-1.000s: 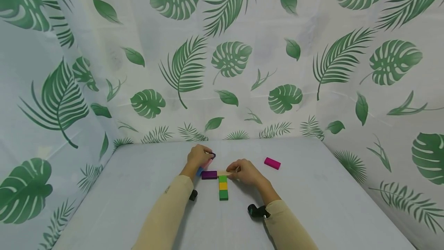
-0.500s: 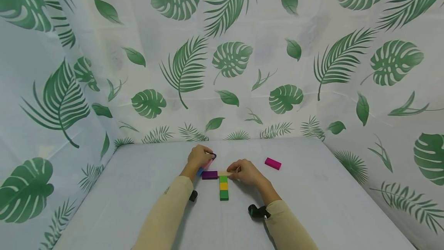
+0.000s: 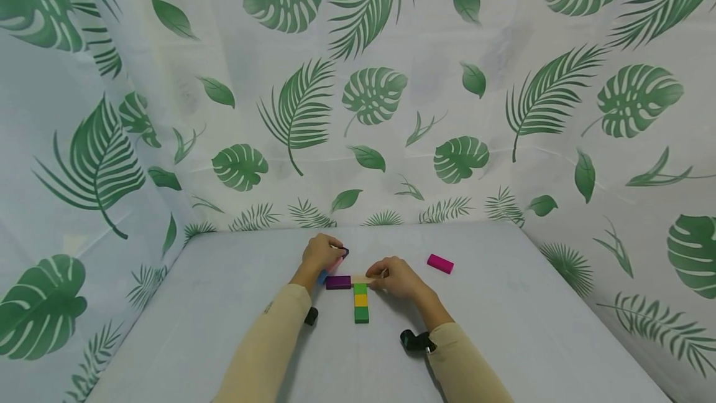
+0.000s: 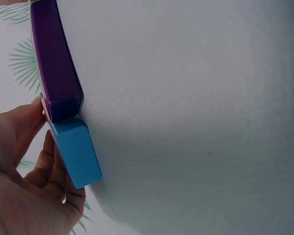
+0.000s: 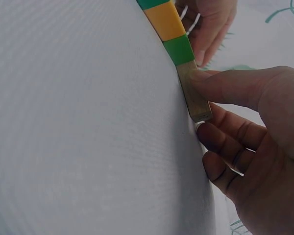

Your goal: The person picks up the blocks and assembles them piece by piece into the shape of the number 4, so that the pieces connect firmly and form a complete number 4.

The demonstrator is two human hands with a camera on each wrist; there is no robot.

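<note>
In the head view my left hand (image 3: 322, 252) pinches a small dark block (image 3: 345, 252) that shows at its fingertips. Under that hand a pink block (image 3: 335, 264) and a blue block (image 4: 78, 152) are partly hidden. A purple block (image 3: 338, 282) lies against the blue one and meets a plain wooden block (image 3: 358, 279). My right hand (image 3: 396, 277) holds the wooden block's right end between thumb and fingers, as the right wrist view shows. Toward me from the wooden block runs a column: light green (image 3: 360, 288), yellow (image 3: 360, 300) and darker green (image 3: 361, 314) blocks.
A magenta block (image 3: 440, 264) lies apart on the white tabletop (image 3: 481, 328), to the right of my right hand. White cloth (image 3: 391, 198) printed with green leaves rises behind and along both sides. Black wrist cameras (image 3: 414, 340) sit below the sleeves.
The head view has shifted very slightly. Both hands and the blocks keep the same places.
</note>
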